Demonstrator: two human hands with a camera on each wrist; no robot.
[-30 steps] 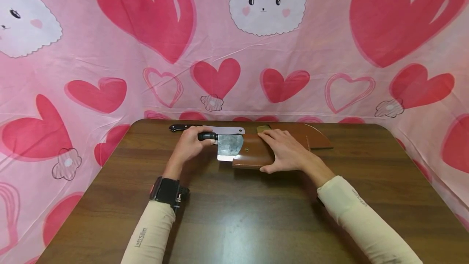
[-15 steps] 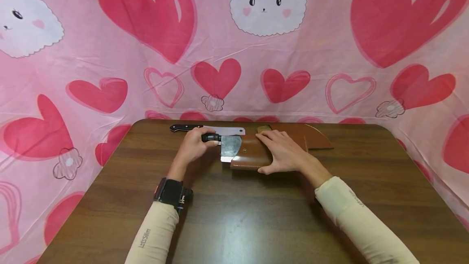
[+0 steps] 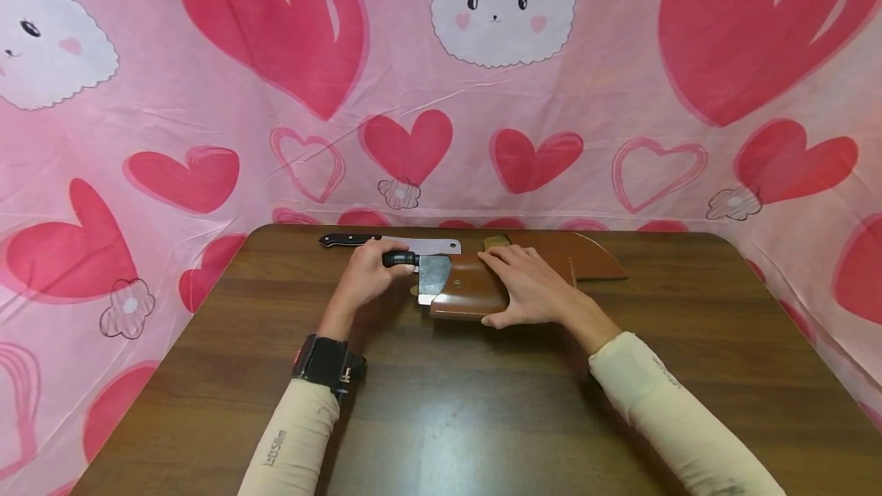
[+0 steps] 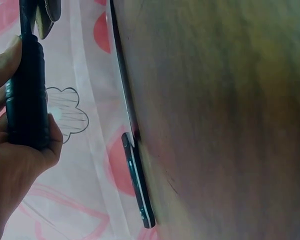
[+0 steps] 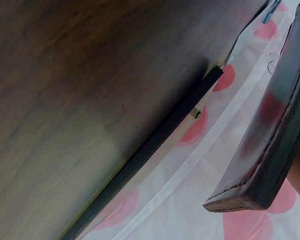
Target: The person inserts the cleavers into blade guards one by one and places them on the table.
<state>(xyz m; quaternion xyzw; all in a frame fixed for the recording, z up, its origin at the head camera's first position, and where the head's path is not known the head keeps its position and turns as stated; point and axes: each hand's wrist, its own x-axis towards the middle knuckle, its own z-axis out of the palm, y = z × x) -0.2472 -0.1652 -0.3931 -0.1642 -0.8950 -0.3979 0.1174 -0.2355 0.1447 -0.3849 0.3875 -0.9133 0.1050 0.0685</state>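
My left hand [image 3: 365, 275] grips the black ridged handle [image 4: 27, 95] of a cleaver [image 3: 432, 274]. Only a short strip of its dark-faced blade shows; the rest is hidden inside a brown leather sheath [image 3: 468, 291] with a stud and a stitched lower edge. My right hand [image 3: 529, 285] holds that sheath from the right, thumb at the lower edge and fingers over the top. In the right wrist view the sheath [image 5: 270, 145] is raised above the table. Behind the left hand lies a second cleaver [image 3: 422, 245] with a black riveted handle.
A second brown sheath [image 3: 598, 257] lies at the back right, partly behind my right hand, with an olive-coloured flap [image 3: 494, 242] near its left end. The brown wooden table [image 3: 441, 404] ends at the back against a pink heart-print cloth [image 3: 475, 90].
My left hand has moved slightly right with the cleaver, and my right hand slightly left with the sheath. Less blade shows outside the sheath now.
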